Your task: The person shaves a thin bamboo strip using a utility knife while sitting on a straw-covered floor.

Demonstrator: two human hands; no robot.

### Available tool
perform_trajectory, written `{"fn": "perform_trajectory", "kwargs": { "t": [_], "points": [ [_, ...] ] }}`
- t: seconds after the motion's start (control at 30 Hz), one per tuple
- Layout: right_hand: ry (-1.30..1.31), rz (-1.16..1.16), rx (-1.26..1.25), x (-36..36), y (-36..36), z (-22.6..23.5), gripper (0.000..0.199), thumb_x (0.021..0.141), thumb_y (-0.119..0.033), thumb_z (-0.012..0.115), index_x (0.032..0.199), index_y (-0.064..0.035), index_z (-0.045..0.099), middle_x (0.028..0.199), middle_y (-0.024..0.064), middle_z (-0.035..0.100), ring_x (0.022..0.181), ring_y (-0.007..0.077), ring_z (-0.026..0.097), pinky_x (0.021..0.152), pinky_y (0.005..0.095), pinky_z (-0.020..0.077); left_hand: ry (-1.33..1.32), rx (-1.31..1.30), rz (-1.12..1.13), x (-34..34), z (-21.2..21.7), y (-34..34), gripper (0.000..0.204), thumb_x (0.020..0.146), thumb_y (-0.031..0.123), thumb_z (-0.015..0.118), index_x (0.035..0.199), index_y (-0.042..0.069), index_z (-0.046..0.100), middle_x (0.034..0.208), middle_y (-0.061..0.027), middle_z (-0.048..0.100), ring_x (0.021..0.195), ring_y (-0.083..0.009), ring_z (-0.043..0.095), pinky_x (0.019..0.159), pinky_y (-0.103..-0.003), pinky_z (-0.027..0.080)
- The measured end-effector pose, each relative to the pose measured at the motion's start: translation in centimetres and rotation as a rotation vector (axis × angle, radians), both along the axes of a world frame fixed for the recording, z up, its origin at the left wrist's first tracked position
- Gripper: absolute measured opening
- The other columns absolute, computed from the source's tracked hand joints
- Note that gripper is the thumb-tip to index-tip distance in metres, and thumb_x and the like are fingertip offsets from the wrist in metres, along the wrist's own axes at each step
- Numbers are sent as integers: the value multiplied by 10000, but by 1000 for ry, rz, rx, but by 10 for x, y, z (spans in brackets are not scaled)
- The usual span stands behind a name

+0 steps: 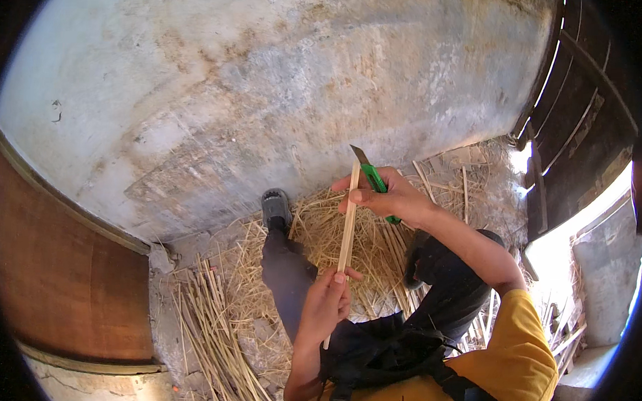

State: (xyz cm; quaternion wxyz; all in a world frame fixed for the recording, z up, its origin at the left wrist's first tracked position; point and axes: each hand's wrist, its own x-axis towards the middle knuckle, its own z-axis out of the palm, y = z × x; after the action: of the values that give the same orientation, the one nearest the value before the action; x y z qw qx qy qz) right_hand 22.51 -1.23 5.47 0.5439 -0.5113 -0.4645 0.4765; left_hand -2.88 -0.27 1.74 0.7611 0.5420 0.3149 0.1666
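Observation:
A pale split-wood strip (349,231), probably bamboo, slants between my two hands. My left hand (326,303) is closed round its lower part, and the tail end pokes out below the fist. In my right hand (400,196) sits a green utility knife (374,179), its blade out and pointing up and to the left. The fingers of that same hand also pinch the upper end of the strip. Blade and strip top lie close together; whether they touch, I cannot tell.
Thin shavings (311,229) litter the floor around my feet. A bundle of long strips (216,331) lies at the left. Ahead rises a stained plaster wall (275,96). A brown wooden panel (69,266) stands at the left, dark boards (580,121) at the right.

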Motion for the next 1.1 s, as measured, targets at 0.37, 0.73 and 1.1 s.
{"fn": "perform_trajectory", "kwargs": {
  "t": [0.37,0.73,1.1],
  "points": [
    [-47,-162,125,-3,-8,11,334,983,-272,717,1197,-17,678,966,62,763,784,85,610,724,278,442,-43,297,138,4,-8,-6,269,1117,238,478,1057,18,620,613,55,430,453,-23,346,425,-221,280],
    [-978,-162,635,-31,-34,-11,339,910,-315,763,1134,-87,651,896,77,704,653,322,689,542,409,528,-81,299,326,8,10,-9,235,1095,179,518,1042,-25,623,620,36,485,509,-23,411,462,-211,325],
    [-1098,-223,636,-36,-37,-6,363,882,-302,785,1146,-85,664,848,67,696,621,286,693,524,391,545,-46,480,370,9,11,-14,235,1096,184,520,1024,-17,619,610,24,501,497,-29,427,447,-218,314]
  ]
}}
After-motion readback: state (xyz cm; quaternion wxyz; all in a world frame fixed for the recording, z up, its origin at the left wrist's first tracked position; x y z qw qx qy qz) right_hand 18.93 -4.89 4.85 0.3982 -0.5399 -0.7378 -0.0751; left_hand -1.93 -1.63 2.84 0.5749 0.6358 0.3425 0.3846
